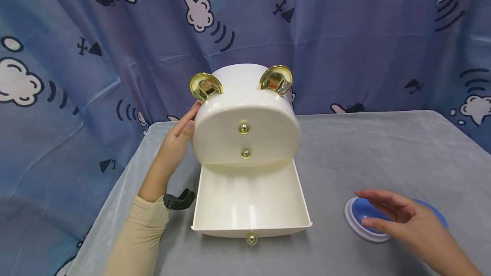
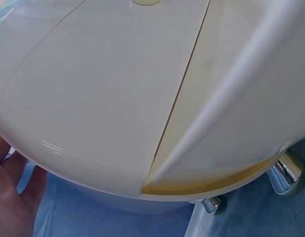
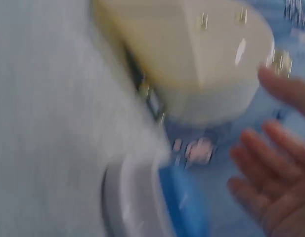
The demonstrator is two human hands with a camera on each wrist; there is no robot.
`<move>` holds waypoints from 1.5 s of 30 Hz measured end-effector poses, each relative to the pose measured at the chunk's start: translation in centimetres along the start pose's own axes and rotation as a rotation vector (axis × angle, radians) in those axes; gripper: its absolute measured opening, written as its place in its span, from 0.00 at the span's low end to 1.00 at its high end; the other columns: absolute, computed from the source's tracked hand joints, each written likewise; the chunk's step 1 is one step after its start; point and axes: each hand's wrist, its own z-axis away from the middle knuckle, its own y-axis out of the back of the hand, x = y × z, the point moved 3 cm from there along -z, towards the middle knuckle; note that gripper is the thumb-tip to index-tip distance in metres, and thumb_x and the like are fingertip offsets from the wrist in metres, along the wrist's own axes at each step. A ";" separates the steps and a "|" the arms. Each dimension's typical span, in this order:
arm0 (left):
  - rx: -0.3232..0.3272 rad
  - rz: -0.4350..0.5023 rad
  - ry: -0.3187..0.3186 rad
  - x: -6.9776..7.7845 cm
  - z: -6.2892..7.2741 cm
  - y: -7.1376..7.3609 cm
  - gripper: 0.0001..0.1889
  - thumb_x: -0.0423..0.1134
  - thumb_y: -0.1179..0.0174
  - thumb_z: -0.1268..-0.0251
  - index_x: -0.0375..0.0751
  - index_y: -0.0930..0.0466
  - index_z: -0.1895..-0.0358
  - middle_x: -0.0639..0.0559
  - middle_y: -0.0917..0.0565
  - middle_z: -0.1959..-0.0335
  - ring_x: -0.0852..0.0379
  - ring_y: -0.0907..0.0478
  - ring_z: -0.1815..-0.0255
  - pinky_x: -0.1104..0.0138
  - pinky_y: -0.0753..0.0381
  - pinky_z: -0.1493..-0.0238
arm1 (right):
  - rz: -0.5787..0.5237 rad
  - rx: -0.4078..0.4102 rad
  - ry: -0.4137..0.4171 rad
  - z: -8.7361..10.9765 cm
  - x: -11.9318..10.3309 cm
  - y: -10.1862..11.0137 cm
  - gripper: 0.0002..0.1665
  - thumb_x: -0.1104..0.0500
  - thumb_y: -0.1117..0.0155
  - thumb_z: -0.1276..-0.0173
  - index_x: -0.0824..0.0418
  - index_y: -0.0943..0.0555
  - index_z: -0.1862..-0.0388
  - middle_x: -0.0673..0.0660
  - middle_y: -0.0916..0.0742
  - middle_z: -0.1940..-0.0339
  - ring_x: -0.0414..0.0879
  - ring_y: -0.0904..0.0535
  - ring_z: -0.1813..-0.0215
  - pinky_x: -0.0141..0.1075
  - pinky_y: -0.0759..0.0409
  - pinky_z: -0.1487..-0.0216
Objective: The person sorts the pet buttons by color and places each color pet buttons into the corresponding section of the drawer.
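A white rounded storage box (image 1: 218, 135) with two gold ears (image 1: 277, 79) stands on the table, its bottom drawer (image 1: 249, 197) pulled out and bare inside. Against the box's left side rests my left hand (image 1: 174, 146), fingers stretched along the wall; in the left wrist view its fingers (image 2: 33, 190) touch the curved edge. My right hand (image 1: 410, 220) hovers with parted, slightly bent fingers over a blue round object with a pale rim (image 1: 358, 225), partly hidden beneath it. In the blurred right wrist view the palm (image 3: 285, 197) holds nothing, apart from that object (image 3: 184, 202).
A grey cloth covers the table (image 1: 368, 148). Behind it hangs a blue patterned curtain (image 1: 245, 20). Gold knobs (image 1: 243, 127) stick out of the box front, and another knob (image 1: 251, 238) sits on the drawer's front. A black wrist device (image 1: 179, 200) is beside the left sleeve.
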 end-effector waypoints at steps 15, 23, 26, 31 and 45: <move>0.007 -0.011 -0.006 0.1 0.1 0.0 0.27 0.48 0.60 0.18 0.43 0.42 0.22 0.54 0.45 0.19 0.57 0.52 0.17 0.56 0.54 0.17 | 0.119 -0.005 -0.023 -2.7 4.1 1.5 0.54 0.36 0.27 0.42 0.59 0.35 0.24 0.66 0.30 0.24 0.64 0.41 0.22 0.18 0.31 0.35; 0.013 -0.022 0.001 0.2 0.1 0.1 0.26 0.46 0.61 0.17 0.44 0.42 0.22 0.57 0.44 0.19 0.60 0.52 0.18 0.58 0.53 0.17 | 0.099 -0.064 0.168 -2.8 4.8 1.2 0.50 0.54 0.22 0.42 0.63 0.36 0.25 0.62 0.27 0.27 0.04 0.45 0.47 0.07 0.37 0.53; 0.011 -0.019 0.000 0.2 0.1 0.1 0.26 0.45 0.61 0.17 0.44 0.42 0.22 0.57 0.44 0.19 0.60 0.52 0.18 0.58 0.53 0.17 | 0.069 -0.079 0.221 -2.9 4.9 1.0 0.49 0.59 0.23 0.43 0.67 0.36 0.26 0.55 0.24 0.29 0.04 0.43 0.46 0.08 0.36 0.53; 0.002 -0.009 0.001 0.1 0.1 0.1 0.26 0.47 0.60 0.17 0.44 0.42 0.22 0.57 0.45 0.19 0.60 0.52 0.18 0.58 0.53 0.17 | 0.116 -0.061 0.260 -2.8 5.0 0.6 0.50 0.59 0.21 0.45 0.67 0.35 0.27 0.61 0.23 0.31 0.05 0.45 0.46 0.09 0.38 0.54; 0.001 -0.011 0.000 0.3 0.2 0.0 0.27 0.47 0.61 0.17 0.43 0.43 0.22 0.55 0.46 0.18 0.57 0.53 0.17 0.55 0.54 0.17 | 0.343 -0.108 0.222 -2.7 4.2 0.4 0.62 0.47 0.18 0.50 0.67 0.41 0.24 0.75 0.30 0.29 0.74 0.31 0.34 0.55 0.21 0.48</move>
